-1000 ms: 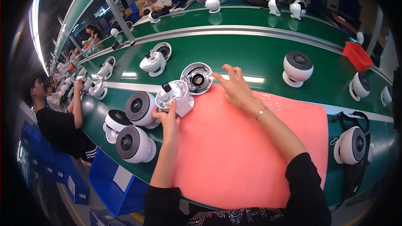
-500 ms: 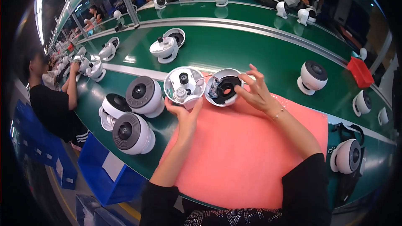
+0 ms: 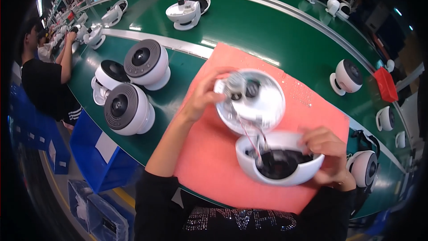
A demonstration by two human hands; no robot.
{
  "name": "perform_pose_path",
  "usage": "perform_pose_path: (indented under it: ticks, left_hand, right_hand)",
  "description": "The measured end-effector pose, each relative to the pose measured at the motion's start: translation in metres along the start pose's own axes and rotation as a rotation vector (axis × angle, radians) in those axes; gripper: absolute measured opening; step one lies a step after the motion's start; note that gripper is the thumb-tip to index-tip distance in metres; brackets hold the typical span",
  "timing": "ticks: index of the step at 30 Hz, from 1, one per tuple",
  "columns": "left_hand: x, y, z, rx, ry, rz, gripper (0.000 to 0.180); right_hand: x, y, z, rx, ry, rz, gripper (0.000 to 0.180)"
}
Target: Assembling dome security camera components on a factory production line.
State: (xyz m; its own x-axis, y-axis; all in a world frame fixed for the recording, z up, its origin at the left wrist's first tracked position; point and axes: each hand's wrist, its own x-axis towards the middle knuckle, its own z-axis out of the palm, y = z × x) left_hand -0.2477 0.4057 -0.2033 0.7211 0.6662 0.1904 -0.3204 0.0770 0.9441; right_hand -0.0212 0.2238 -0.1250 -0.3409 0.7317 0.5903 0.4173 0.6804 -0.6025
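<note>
My left hand [image 3: 205, 96] grips the left rim of an opened white half shell [image 3: 269, 107]. Inside it sit a clear round part and black round parts, blurred by motion. Thin wires [image 3: 250, 137] run from it to a second white half shell [image 3: 285, 178] with a black inside, nearer my body. My right hand [image 3: 327, 147] is closed round the right rim of that second half, its fingers smeared. Both halves are tilted over a pink mat [image 3: 214, 151], apart from each other except for the wires.
To the left stand white ball-shaped devices with grey ringed faces, one of them [image 3: 129, 109] nearest me. An opened unit [image 3: 185, 13] rests on the green conveyor [image 3: 249, 18]. On the right are another ball device [image 3: 347, 76] and a red bin [image 3: 385, 85]. A co-worker [image 3: 44, 76] works at far left.
Both halves have come toward me and to the right, and the second half has swung below the first. My right hand has gone from spread fingers to gripping its rim. The view has shifted.
</note>
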Motion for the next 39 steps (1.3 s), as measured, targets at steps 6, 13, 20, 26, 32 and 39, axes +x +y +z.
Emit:
perform_pose_path:
  ticks: [6,13,20,26,32,39]
  left_hand:
    - [0.000,-0.023,0.034,-0.120,-0.697,-0.133,0.063]
    - [-0.038,0.023,0.054,0.715,-0.020,0.070,0.043]
    - [-0.133,0.030,0.090,0.825,0.107,0.076,0.030]
    - [-0.141,0.019,0.094,0.962,0.146,0.120,0.040]
    - [-0.133,0.032,0.095,0.954,0.071,0.126,0.048]
    - [-0.119,0.027,0.071,0.695,0.043,0.085,0.047]
  right_hand:
    - [-0.013,-0.017,-0.010,0.570,-0.336,0.672,0.056]
    - [-0.009,0.005,-0.006,0.846,-0.065,0.962,0.051]
    - [0.004,-0.009,0.014,0.678,-0.080,0.924,0.046]
    - [0.001,-0.011,0.017,0.590,-0.137,0.790,0.052]
    - [-0.002,-0.020,0.019,0.482,-0.118,0.935,0.048]
    - [0.021,0.004,0.018,0.603,-0.138,1.169,0.030]
